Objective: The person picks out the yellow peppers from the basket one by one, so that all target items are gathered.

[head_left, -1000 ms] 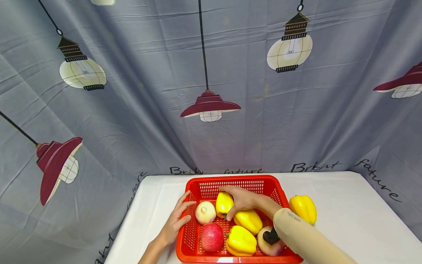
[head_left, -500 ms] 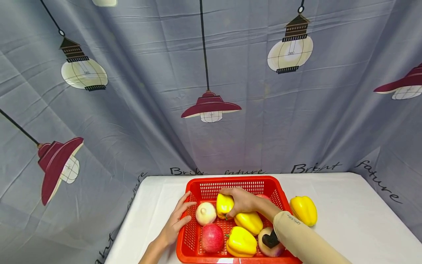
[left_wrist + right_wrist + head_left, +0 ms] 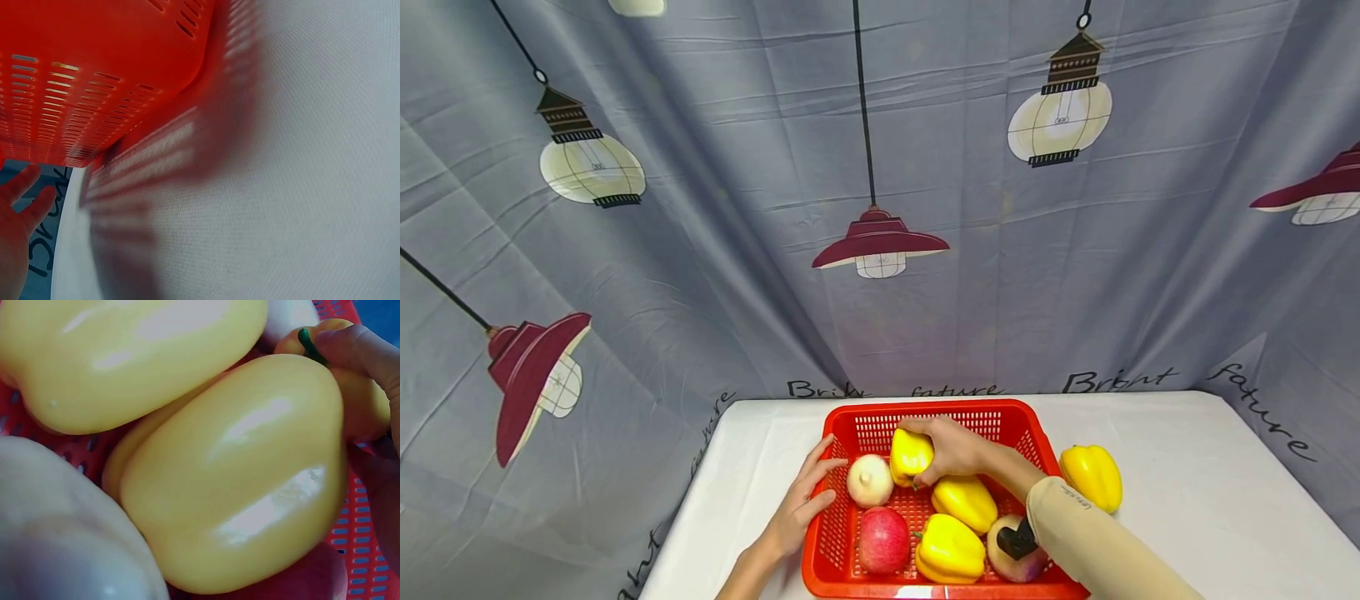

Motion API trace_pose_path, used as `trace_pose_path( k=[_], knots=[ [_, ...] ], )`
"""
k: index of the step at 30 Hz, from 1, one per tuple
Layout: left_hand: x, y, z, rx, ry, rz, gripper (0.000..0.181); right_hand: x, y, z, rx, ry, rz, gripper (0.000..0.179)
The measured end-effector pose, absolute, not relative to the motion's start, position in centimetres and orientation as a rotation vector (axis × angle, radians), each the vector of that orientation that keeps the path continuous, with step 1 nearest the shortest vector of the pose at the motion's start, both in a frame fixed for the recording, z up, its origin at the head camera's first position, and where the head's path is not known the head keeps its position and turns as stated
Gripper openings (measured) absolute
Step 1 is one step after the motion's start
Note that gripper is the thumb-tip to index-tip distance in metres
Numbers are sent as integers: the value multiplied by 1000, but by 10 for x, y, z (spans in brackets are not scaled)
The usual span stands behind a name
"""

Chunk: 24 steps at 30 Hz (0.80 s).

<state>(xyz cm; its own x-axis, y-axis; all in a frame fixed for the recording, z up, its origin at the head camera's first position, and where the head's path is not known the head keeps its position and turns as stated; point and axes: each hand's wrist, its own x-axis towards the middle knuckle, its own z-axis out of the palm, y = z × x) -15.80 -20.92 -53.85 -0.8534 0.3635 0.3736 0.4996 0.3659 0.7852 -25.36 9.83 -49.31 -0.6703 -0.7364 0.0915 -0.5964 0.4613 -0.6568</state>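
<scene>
In the head view, my right hand [image 3: 953, 450] grips a yellow bell pepper [image 3: 910, 454] inside the red plastic basket [image 3: 815, 546]. The right wrist view shows my thumb beside that pepper's green stem [image 3: 310, 345]. My left hand [image 3: 792, 512] touches the basket's left side, fingers extended and spread. Left of the gripped pepper sits a pale onion-like bulb [image 3: 870, 481], with a red apple-like fruit [image 3: 883, 540] in front of it. Two more yellow peppers, one in the middle [image 3: 966, 502] and one at the front [image 3: 950, 550], lie to the right.
A pale, purple-tinged turnip-like vegetable [image 3: 1011, 558] lies in the front right corner, partly behind the black wrist camera [image 3: 1017, 540]. Another yellow pepper [image 3: 1091, 477] lies on the white table [image 3: 1195, 492], right of the basket. A grey lamp-print curtain [image 3: 737, 250] hangs behind.
My right hand has shifted slightly up and away with the gripped pepper. The pale bulb beside it has shifted a little too. My left hand stays in place.
</scene>
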Motion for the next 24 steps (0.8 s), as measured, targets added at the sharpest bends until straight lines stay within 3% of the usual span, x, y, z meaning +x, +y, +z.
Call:
trace_pose_path(
  k=[24],
  knots=[
    [-159, -210, -539, -746, -2499, -1560, 41, -247, 106, -469, -1109, 2422, -1157, 91]
  ],
)
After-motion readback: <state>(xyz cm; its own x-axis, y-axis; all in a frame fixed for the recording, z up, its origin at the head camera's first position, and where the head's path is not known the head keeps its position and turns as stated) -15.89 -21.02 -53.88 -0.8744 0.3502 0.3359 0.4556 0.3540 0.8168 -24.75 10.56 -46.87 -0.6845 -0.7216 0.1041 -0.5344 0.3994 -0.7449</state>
